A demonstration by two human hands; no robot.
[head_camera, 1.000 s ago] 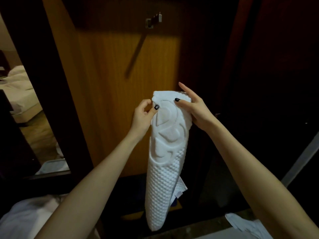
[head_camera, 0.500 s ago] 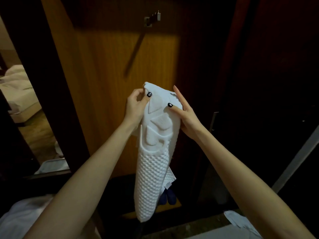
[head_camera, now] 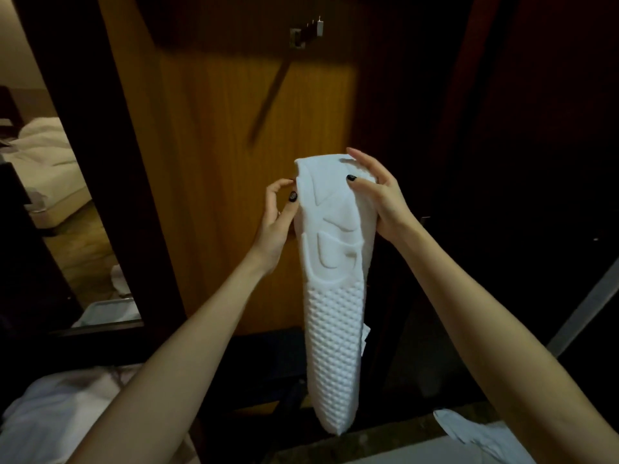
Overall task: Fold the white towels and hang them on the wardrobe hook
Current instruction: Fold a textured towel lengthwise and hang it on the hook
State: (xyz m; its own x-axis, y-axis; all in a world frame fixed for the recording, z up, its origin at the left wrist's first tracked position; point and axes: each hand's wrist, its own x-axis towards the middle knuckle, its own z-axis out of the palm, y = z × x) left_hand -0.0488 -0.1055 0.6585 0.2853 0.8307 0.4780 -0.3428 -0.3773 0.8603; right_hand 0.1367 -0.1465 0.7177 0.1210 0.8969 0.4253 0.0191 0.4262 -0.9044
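A folded white towel [head_camera: 335,313] with an embossed pattern hangs long and narrow in front of the wooden wardrobe panel [head_camera: 234,162]. My right hand [head_camera: 378,199] grips its top right edge, thumb on the front and fingers behind. My left hand [head_camera: 279,212] pinches the top left edge with the thumb against the cloth. The metal hook [head_camera: 311,31] juts from the panel well above and slightly left of the towel top, with nothing on it.
More white cloth lies at the lower left [head_camera: 57,416] and lower right [head_camera: 475,433]. A mirror on the left [head_camera: 50,195] reflects a bed. Dark wardrobe space fills the right side, and a grey rail [head_camera: 586,306] slants there.
The towel and both hands shifted right and slightly down in view after drifting left half a second ago. My right fingers now curl further over the towel top.
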